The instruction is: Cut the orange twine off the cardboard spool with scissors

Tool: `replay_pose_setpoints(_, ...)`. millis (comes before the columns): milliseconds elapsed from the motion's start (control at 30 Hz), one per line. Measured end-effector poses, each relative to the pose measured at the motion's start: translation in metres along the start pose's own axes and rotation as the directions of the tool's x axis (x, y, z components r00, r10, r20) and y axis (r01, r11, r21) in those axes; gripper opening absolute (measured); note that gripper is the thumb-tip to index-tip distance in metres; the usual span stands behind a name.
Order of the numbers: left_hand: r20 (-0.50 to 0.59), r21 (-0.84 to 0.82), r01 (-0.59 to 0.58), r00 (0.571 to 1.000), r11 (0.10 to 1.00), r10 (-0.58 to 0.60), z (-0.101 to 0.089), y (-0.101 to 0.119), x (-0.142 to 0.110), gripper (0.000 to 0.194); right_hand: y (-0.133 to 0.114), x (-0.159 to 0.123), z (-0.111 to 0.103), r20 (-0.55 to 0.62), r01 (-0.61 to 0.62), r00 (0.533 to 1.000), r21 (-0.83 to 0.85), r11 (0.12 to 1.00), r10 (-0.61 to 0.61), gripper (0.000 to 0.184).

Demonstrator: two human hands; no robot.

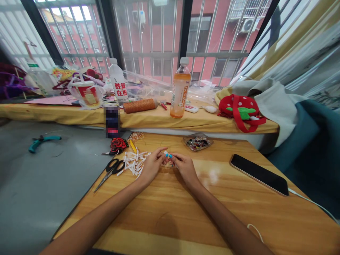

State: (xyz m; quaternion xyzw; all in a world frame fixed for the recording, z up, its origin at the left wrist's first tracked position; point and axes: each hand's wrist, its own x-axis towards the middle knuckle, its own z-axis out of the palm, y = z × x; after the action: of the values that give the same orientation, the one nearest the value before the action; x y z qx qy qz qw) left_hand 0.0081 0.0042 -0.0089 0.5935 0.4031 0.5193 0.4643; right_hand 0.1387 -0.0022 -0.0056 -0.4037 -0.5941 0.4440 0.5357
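Head view: the near ground is filled by a wood-grained tabletop (138,219), bordered on the left by a grey surface (39,184); beyond it a windowsill (202,123) is draped in yellow cloth, and past the barred window a pink building (164,39) is seen. Both forearms are extended forward from the near edge, and the hands are brought together above the middle of the tabletop. Two turquoise-blue beads (170,156) are held between them, pinched by the fingertips of the left hand (152,165) and the right hand (186,167), whose thumbs and forefingers are nearly met; the finer detail is too small to be made out. On the tabletop are counted one smartphone (259,174) at the right, one pair of black-handled scissors (109,173) at the left, many white strips (132,163) scattered just beside the left hand, and one clear tray (209,142) of mixed beads. One pair of teal-handled pliers (41,139) is laid on the grey surface. Farther off, one orange thread spool (140,105), two upright white-capped bottles (180,92) and one strawberry-shaped pouch (239,108) are supported by the windowsill.
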Motion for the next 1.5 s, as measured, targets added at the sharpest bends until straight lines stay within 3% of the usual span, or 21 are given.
replay_pose_setpoints(133,0.034,-0.132,0.079,0.997,0.988,-0.075,0.003,-0.003,0.001,0.025,-0.002,-0.001,0.000,-0.026,0.027,0.999,-0.058,0.998,-0.029,0.018)
replay_pose_setpoints(233,0.042,-0.131,0.064,0.997,0.989,-0.059,0.003,-0.004,0.002,0.018,-0.002,0.000,0.000,-0.010,0.040,0.999,-0.077,0.996,-0.041,0.018)
replay_pose_setpoints(467,0.008,0.114,-0.015,1.000,0.993,0.014,0.001,-0.003,-0.002,0.009,0.002,0.002,0.000,0.008,-0.016,1.000,-0.045,0.999,0.016,0.021)
replay_pose_setpoints(600,0.073,0.129,0.016,0.997,0.991,-0.026,0.003,-0.003,-0.003,0.014,0.006,0.003,-0.002,-0.084,-0.080,0.993,0.022,0.997,0.081,0.025)
replay_pose_setpoints(700,0.115,0.077,0.058,0.991,0.995,-0.066,0.003,-0.004,-0.001,0.024,0.009,0.005,-0.004,-0.107,-0.096,0.989,0.060,0.994,0.102,0.020)
replay_pose_setpoints(767,0.168,0.084,0.065,0.983,0.994,-0.078,0.000,-0.006,0.001,0.021,0.009,0.006,-0.006,-0.113,-0.100,0.988,0.068,0.993,0.108,0.021)
replay_pose_setpoints(900,0.278,0.306,0.001,0.956,0.952,-0.091,-0.011,-0.003,0.005,0.010,0.007,0.008,-0.009,-0.075,-0.088,0.993,0.045,0.995,0.091,0.021)
replay_pose_setpoints(1000,0.303,0.622,-0.215,0.953,0.753,0.022,-0.021,0.006,0.006,0.014,0.002,0.007,-0.009,0.000,-0.061,0.998,-0.010,0.998,0.061,0.019)
replay_pose_setpoints(1133,0.442,0.830,-0.484,0.874,0.278,0.200,-0.025,0.020,0.003,0.019,-0.003,0.002,-0.003,0.090,0.045,0.996,-0.285,0.958,-0.020,0.015)
replay_pose_setpoints(1200,0.491,0.851,-0.518,0.842,0.081,0.225,-0.022,0.024,0.000,0.020,-0.003,0.000,0.001,0.062,0.039,0.998,-0.393,0.919,-0.016,0.016)
replay_pose_setpoints(1267,0.470,0.871,-0.491,0.845,0.019,0.254,-0.017,0.026,-0.004,0.020,-0.003,-0.001,0.004,0.011,0.002,1.000,-0.433,0.901,0.003,0.017)
replay_pose_setpoints(1333,0.382,0.899,-0.426,0.874,0.098,0.300,-0.011,0.024,-0.007,0.021,-0.002,-0.001,0.005,-0.035,-0.038,0.999,-0.416,0.908,0.026,0.019)
replay_pose_setpoints(1433,0.261,0.850,-0.358,0.923,0.387,0.283,-0.003,0.016,-0.009,0.019,0.000,-0.001,0.004,-0.089,-0.074,0.995,-0.358,0.931,0.045,0.021)
replay_pose_setpoints(1500,0.264,0.739,-0.351,0.936,0.576,0.232,0.000,0.010,-0.009,0.016,0.003,0.000,0.001,-0.114,-0.077,0.993,-0.313,0.947,0.043,0.022)
